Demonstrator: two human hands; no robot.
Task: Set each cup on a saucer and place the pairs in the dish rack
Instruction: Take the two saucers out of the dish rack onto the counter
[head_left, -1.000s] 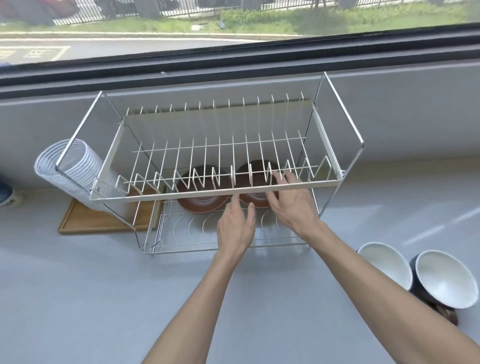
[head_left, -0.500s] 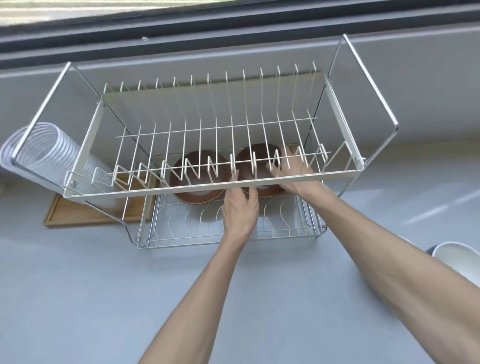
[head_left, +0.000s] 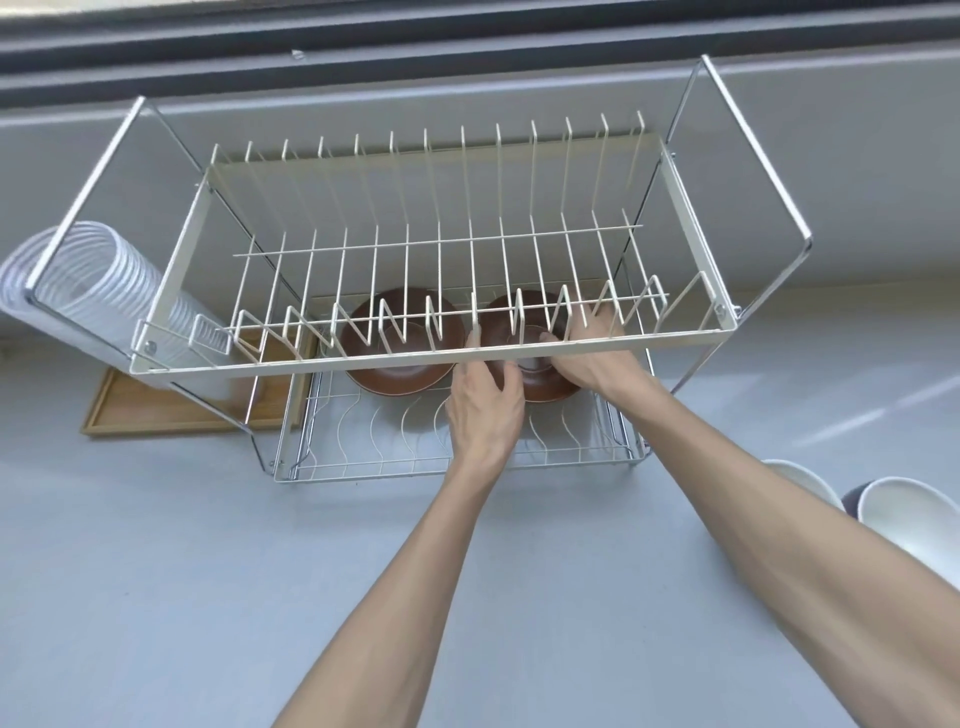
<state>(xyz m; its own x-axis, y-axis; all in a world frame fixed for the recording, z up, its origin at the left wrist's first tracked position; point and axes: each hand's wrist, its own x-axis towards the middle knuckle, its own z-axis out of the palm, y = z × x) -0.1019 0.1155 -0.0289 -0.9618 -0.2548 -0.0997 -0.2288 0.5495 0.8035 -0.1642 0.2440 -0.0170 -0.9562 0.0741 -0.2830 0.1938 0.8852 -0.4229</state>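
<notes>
Both hands reach under the upper tier of a 2-tier wire dish rack (head_left: 691, 340) on a grey counter. The left hand (head_left: 483, 410) and right hand (head_left: 597, 364) close on the right brown saucer (head_left: 545, 387) on the lower shelf, fingers curled at its near rim; whether they pinch it or only touch it cannot be told, since the rack's front rail hides the fingertips. A cup seems to sit at its centre, though that is unclear. A 2nd brown saucer (head_left: 400, 374) lies just beside it, to the left. To finish well, the pair should be eased level between the wires, clear of its neighbour. The saucers look glossy, round and shallow.
</notes>
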